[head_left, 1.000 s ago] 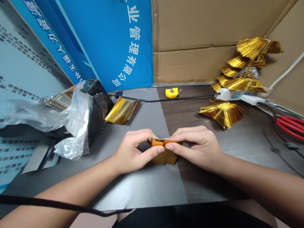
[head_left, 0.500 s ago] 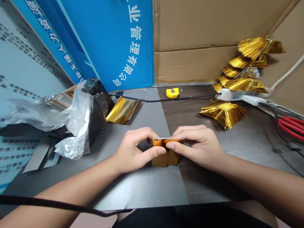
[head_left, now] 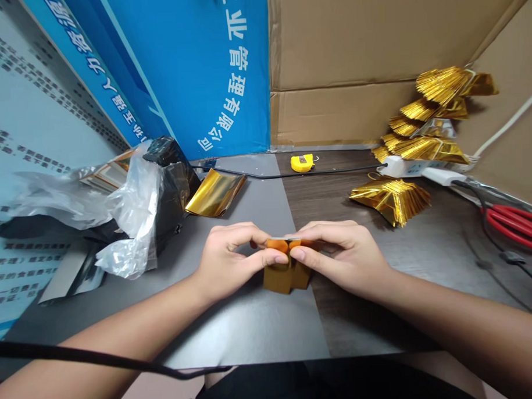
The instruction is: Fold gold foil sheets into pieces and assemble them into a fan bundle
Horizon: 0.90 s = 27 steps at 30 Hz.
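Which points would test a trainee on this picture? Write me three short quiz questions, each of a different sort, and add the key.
1. True or false: the left hand and the right hand both grip the folded gold piece.

2. Choose one: the lettering on the blue panel is
A red
B white
C black

3. Fill in: a yellow ____ lies at the foot of the brown cardboard.

Key: 1 true; 2 B; 3 tape measure.
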Motion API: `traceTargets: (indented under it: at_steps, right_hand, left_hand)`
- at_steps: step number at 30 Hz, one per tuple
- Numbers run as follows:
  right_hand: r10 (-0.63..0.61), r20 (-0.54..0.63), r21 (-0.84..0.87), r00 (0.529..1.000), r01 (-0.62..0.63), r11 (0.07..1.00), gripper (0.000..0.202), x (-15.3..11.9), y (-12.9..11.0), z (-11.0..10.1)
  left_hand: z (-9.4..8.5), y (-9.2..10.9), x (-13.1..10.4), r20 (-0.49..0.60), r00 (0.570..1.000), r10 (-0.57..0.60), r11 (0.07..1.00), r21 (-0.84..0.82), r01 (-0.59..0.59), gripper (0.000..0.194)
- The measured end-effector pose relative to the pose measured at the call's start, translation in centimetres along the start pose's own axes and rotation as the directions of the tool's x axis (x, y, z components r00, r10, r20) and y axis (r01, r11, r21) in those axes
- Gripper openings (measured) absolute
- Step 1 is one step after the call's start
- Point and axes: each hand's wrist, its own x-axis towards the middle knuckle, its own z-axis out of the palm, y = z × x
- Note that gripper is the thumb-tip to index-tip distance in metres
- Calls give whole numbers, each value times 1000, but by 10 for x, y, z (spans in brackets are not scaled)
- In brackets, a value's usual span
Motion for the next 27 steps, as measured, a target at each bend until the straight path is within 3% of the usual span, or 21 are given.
traceTargets:
  at_steps: [27]
  right_hand:
    - [103, 33, 47, 994, -104, 993, 9, 2, -2, 0]
  left_hand:
    - [0, 4, -1, 47, 999, -7, 1000, 7, 7, 18]
